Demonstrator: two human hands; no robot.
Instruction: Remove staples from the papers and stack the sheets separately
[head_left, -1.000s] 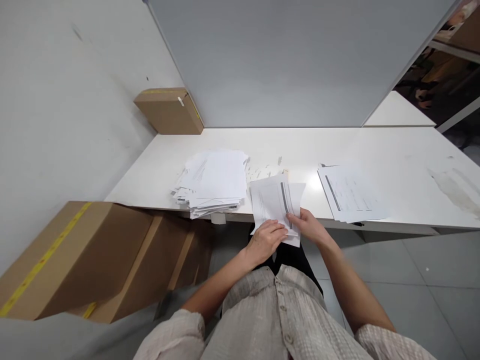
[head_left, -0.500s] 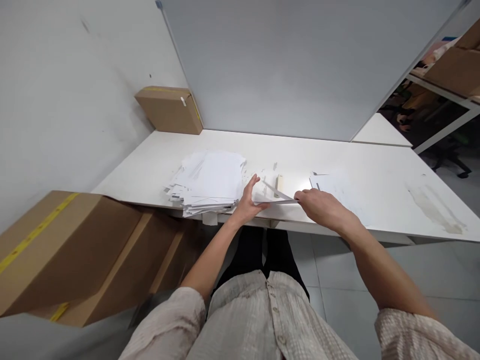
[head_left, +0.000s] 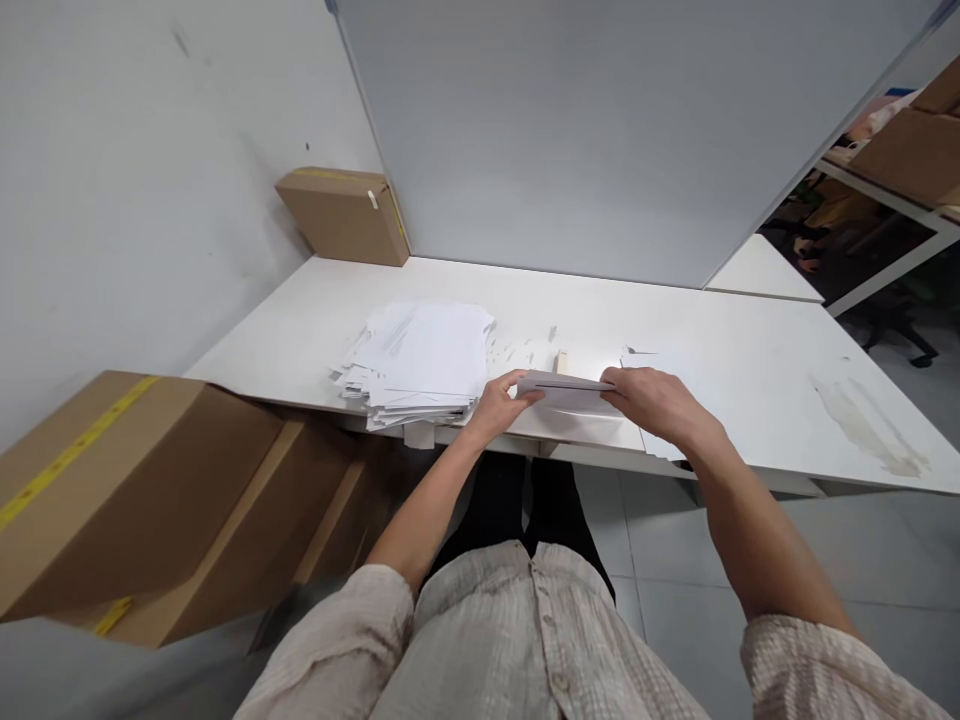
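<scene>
A few sheets of paper (head_left: 566, 394), seen nearly edge-on, are held up over the front edge of the white table. My left hand (head_left: 501, 405) pinches their left end between thumb and fingers. At the right end my right hand (head_left: 651, 402) is closed round them. Left of my hands lies a thick, uneven stack of white paper (head_left: 435, 350). Just behind the held sheets stands a small cream-coloured block (head_left: 561, 362), partly hidden by them. More loose paper (head_left: 660, 448) lies beneath and beside my right hand, partly covered by it.
The white table (head_left: 757, 370) backs onto a grey-white panel (head_left: 570, 140). A cardboard box (head_left: 341, 218) stands at its back left corner. Large cardboard boxes (head_left: 112, 490) with yellow tape sit on the left, below the table top. A shelf with boxes (head_left: 907, 150) is at the far right.
The sheets, splayed open at the left end before, are now brought together and lifted flatter towards me. My left hand, spread earlier, has closed on their left end.
</scene>
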